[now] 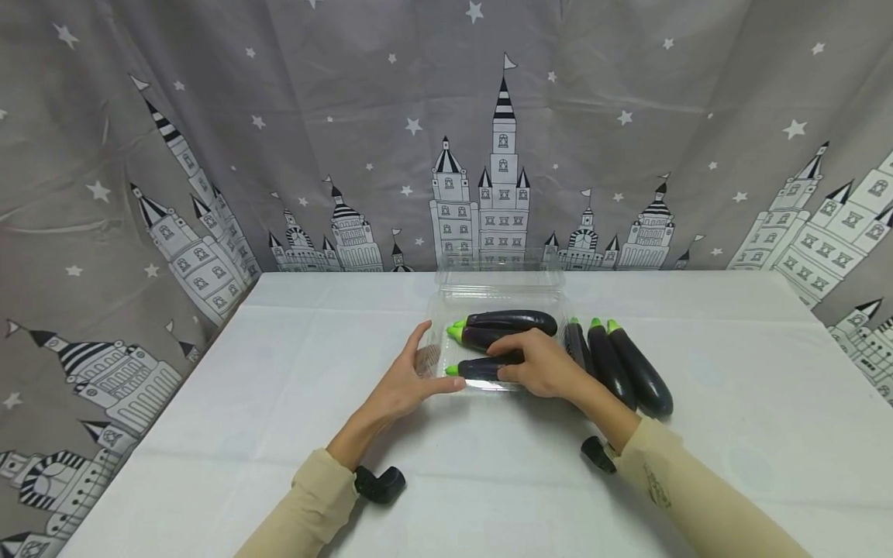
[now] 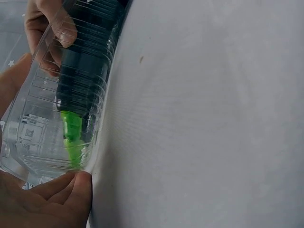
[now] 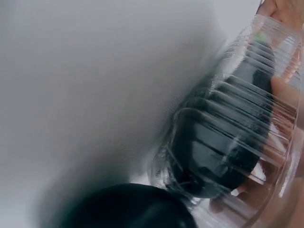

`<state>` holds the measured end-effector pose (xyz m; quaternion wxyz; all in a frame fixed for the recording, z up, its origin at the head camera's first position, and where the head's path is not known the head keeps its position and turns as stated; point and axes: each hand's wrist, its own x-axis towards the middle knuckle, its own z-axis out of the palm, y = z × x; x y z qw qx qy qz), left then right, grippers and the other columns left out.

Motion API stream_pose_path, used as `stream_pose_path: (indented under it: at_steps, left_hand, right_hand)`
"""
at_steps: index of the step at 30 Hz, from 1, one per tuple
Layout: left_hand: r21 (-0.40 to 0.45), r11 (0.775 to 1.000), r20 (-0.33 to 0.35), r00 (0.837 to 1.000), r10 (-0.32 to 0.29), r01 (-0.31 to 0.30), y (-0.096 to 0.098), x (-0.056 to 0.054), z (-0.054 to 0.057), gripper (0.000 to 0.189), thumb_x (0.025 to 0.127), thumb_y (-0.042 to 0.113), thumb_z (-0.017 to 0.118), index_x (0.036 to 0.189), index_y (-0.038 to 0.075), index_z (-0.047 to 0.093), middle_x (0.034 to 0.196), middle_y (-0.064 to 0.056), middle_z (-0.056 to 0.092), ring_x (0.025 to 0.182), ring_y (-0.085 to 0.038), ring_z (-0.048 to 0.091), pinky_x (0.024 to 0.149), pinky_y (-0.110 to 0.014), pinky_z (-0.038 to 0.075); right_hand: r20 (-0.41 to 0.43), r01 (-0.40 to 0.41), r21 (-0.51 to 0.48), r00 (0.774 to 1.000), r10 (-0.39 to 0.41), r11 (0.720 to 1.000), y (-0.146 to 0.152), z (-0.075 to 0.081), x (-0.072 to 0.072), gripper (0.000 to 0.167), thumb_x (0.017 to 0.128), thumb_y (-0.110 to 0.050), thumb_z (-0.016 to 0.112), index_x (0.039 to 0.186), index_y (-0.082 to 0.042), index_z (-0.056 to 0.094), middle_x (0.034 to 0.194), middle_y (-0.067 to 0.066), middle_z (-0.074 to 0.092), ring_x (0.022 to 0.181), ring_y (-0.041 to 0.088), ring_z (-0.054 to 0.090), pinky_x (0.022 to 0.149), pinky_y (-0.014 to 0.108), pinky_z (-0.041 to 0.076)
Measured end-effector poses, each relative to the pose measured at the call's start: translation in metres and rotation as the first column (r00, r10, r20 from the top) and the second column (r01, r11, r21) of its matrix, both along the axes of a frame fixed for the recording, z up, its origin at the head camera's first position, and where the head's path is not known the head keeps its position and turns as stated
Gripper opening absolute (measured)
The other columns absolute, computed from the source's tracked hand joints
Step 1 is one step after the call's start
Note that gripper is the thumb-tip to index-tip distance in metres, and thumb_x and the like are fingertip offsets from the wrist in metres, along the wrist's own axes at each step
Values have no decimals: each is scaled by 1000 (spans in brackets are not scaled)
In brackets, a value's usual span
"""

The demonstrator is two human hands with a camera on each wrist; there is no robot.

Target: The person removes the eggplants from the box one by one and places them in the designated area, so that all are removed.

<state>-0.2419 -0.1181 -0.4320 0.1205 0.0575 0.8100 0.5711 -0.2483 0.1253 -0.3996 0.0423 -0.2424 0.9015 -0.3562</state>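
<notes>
A clear plastic clamshell box [image 1: 502, 298] stands on the table with its lid raised at the back. Inside lie several dark eggplants with green stem ends, the rear one [image 1: 512, 319] along the back. My right hand [image 1: 540, 364] reaches into the box and grips the front eggplant [image 1: 477, 370] between thumb and fingers; ribbed plastic covers this grip in the right wrist view. At the box's left end, my left hand [image 1: 405, 384] touches the side with spread, mostly straight fingers, its thumb along the front rim. Its fingertips [image 2: 78, 194] show low against the end wall.
Right of the box lie three more eggplants side by side: one against the box [image 1: 577, 347], a middle one [image 1: 611, 368] and an outer one [image 1: 643, 376]. A white cloth [image 1: 209, 434] covers the table. Behind hangs a grey curtain [image 1: 335, 93] printed with castles.
</notes>
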Motion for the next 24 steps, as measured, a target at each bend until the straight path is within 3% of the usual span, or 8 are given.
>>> stream_pose_path:
  at_steps: [6, 13, 19, 24]
  left_hand:
    - [27, 999, -1, 1000, -18, 18, -1, 0, 0, 111, 76, 29, 87, 158, 27, 13, 156, -22, 28, 143, -36, 28, 111, -56, 28]
    - [21, 1000, 1, 1000, -8, 8, -1, 0, 0, 111, 76, 29, 87, 158, 27, 13, 157, -21, 27, 144, -36, 27, 111, -56, 27]
    - [9, 1000, -4, 1000, -6, 6, -1, -1, -1, 110, 76, 30, 86, 158, 28, 14, 157, -20, 27, 143, -37, 27, 111, -58, 26]
    - [14, 1000, -2, 1000, -9, 9, -1, 0, -1, 110, 76, 31, 87, 158, 28, 14, 157, -21, 28, 143, -37, 28, 110, -58, 27]
  right_hand:
    - [23, 10, -80, 1000, -8, 997, 4, -3, 1, 32, 85, -6, 74, 117, -5, 72, 119, 7, 68, 121, 30, 55, 102, 51, 41]
    - [-24, -50, -138, 999, 47, 989, 7, -3, 2, 30, 87, -4, 72, 117, -7, 71, 118, 6, 67, 113, 26, 57, 98, 49, 44]
    - [-8, -64, -189, 998, 64, 980, 12, -1, 4, 28, 88, -1, 70, 115, -9, 69, 118, 6, 63, 109, 25, 55, 95, 49, 44]
    - [-18, -82, -199, 997, 80, 976, 13, -2, 3, 40, 88, -1, 69, 127, -8, 65, 119, 9, 61, 108, 26, 55, 94, 48, 44]
